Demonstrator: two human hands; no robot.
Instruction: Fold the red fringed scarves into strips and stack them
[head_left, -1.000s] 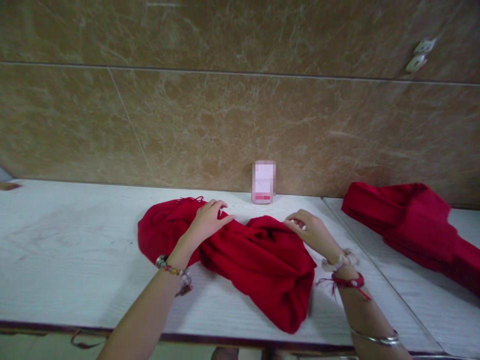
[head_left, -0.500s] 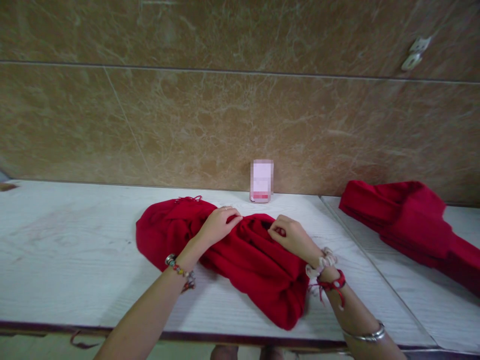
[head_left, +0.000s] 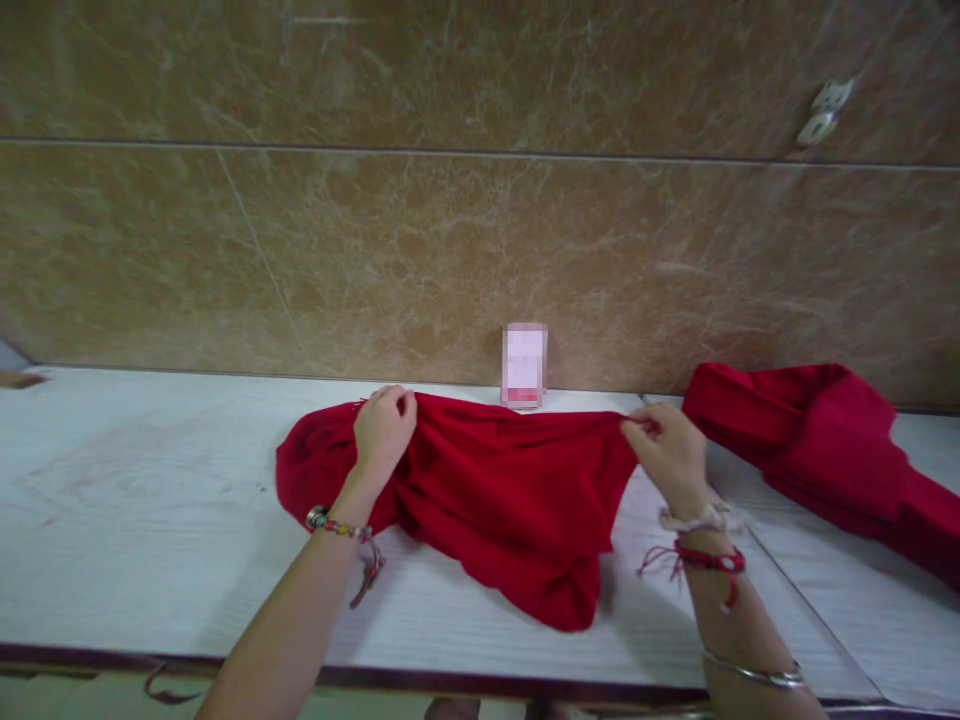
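Note:
A red cloth (head_left: pixel 510 490) with thin fringe-like strands at its far left edge lies partly bunched on the white tabletop. My left hand (head_left: pixel 385 428) is closed in a pinch on the cloth's far edge, left of the middle. At the right end of that edge, my right hand (head_left: pixel 667 445) pinches a corner between thumb and fingers. Between the two hands the edge is stretched nearly straight. The cloth's left part stays rumpled, and its near right part hangs in loose folds onto the table.
A pink-cased phone (head_left: pixel 523 365), its screen blurred, leans against the brown marbled wall (head_left: pixel 420 250) behind the cloth. Another red cloth (head_left: pixel 825 450) lies folded at the right, across a seam in the white tabletop (head_left: pixel 150 500). A small white hook (head_left: pixel 825 112) is fixed to the wall.
Both hands first came closer together over the folds, then moved apart. Each has taken hold of the far edge, which is now pulled out between them, and the folds there have opened.

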